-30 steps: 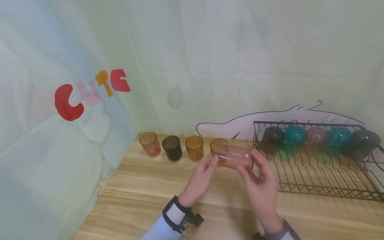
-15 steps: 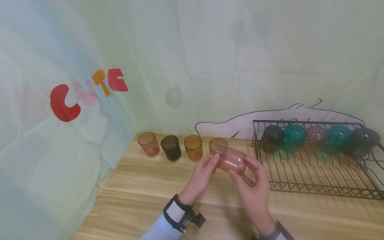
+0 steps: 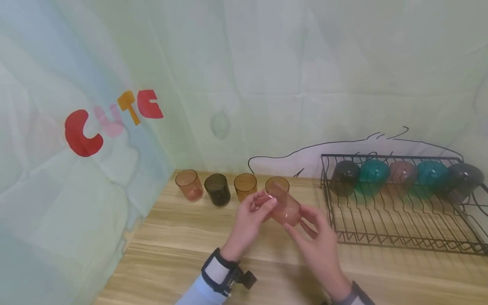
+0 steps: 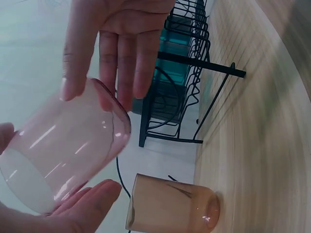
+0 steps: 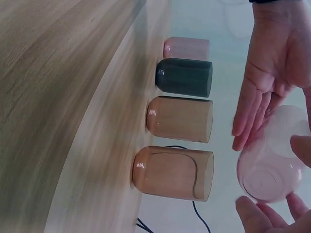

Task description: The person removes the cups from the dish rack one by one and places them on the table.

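Red, pink and orange letters (image 3: 113,128) on the pale green fabric backdrop (image 3: 267,84) read "CUTE". Left hand (image 3: 245,224) and right hand (image 3: 319,250) both grip a tilted, translucent pink tumbler (image 3: 287,213) above the wooden tabletop (image 3: 171,258), partly covering an upright amber tumbler (image 3: 284,183) (the right wristband (image 3: 356,295) is cut off).

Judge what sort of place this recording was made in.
Probably a small staged tabletop set, perhaps imitating a kitchen counter: a creased, printed backdrop with CUTE lettering stands around a wood-grain tabletop, where a dark wire rack holds tinted cups.
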Demonstrator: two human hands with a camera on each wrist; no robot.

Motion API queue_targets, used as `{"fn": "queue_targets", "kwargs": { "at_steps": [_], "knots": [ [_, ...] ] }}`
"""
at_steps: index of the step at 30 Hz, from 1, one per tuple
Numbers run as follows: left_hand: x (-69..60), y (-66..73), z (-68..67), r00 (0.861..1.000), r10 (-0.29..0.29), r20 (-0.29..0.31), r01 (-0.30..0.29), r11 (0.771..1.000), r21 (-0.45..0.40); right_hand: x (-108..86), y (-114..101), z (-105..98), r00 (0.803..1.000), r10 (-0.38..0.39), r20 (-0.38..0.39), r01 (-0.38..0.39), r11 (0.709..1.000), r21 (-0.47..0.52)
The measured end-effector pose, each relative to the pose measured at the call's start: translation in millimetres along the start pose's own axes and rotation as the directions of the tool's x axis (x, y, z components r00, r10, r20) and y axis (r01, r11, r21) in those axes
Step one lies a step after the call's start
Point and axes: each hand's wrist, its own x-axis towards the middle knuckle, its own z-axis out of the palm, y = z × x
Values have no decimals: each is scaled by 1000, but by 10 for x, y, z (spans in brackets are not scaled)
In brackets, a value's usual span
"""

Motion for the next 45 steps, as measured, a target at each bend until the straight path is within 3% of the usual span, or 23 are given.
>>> {"fn": "queue_targets", "kwargs": {
  "at_steps": [4, 12, 15, 21, 24, 30, 36, 41, 45],
  "knots": [
    [-22, 43, -44, 1000, 20, -23, -20, 1000, 15, 18, 25, 3, 996, 30, 81, -22, 996, -87],
    [-17, 76, -165, 995, 78, -67, -67, 986, 152, 75, 28, -34, 976, 15, 216, 41, 966, -255],
    [-39, 105, -252, 993, 94, -74, -80, 982, 170, 64, 33, -67, 972, 8, 234, 70, 944, -323],
    [-124, 312, -522, 986, 98, -135, -69, 976, 207, 80, 45, -155, 972, -34, 234, 127, 908, -400],
    [-139, 381, -696, 976, 102, -191, -55, 970, 236, 91, 31, -190, 970, -28, 243, 129, 901, -413],
    [-128, 445, -1013, 942, 148, -301, -61, 959, 278, 88, -13, -214, 966, -48, 253, 155, 893, -423],
    [-120, 416, -1159, 916, 166, -364, -55, 954, 296, 79, -24, -211, 964, -66, 258, 176, 884, -432],
    [-60, 172, -1062, 946, 136, -294, -43, 952, 304, 70, -32, -215, 960, -36, 277, 162, 879, -448],
    [-26, 54, -748, 974, 132, -183, -72, 950, 303, 60, -50, -211, 957, -5, 291, 149, 867, -475]
  ]
}}
